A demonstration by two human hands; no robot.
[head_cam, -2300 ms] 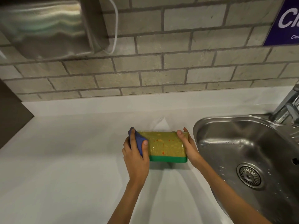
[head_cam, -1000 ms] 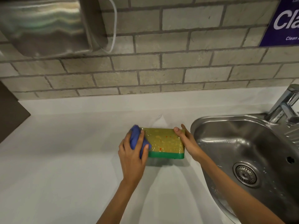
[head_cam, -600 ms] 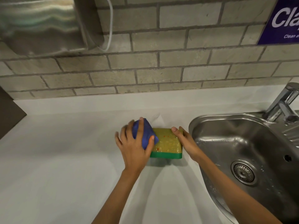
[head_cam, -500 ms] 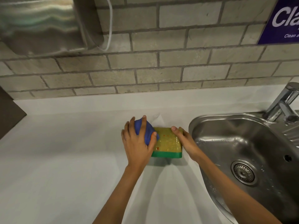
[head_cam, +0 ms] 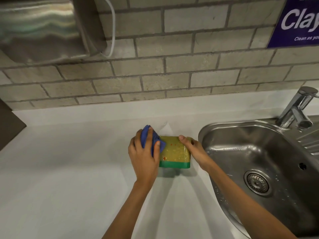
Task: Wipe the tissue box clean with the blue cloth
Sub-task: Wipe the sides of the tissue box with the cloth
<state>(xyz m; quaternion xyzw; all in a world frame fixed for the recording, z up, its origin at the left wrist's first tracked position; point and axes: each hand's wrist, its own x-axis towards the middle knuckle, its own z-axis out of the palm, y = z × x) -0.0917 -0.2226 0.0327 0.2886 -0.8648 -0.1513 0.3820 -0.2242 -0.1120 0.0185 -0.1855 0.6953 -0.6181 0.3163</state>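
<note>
White counter (head_cam: 69, 169) beside steel sink (head_cam: 259, 152), with box (head_cam: 175, 152) lying flat at its middle; left hand (head_cam: 144, 156) closed on cloth (head_cam: 151, 141) over box's left end, right hand (head_cam: 195, 150) clasping right end.

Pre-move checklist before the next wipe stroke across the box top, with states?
1. Blue cloth gripped in left hand: ok.
2. Cloth touching the tissue box at its left end: ok.
3. Right hand bracing the box's right end: ok.
4. Box flat on the counter, clear of the sink: ok.
5. Stroke path clear of right fingers: not ok, a fingertip lies over the top's far right part.
6. Top already clean: not ok, red spots show.
</note>
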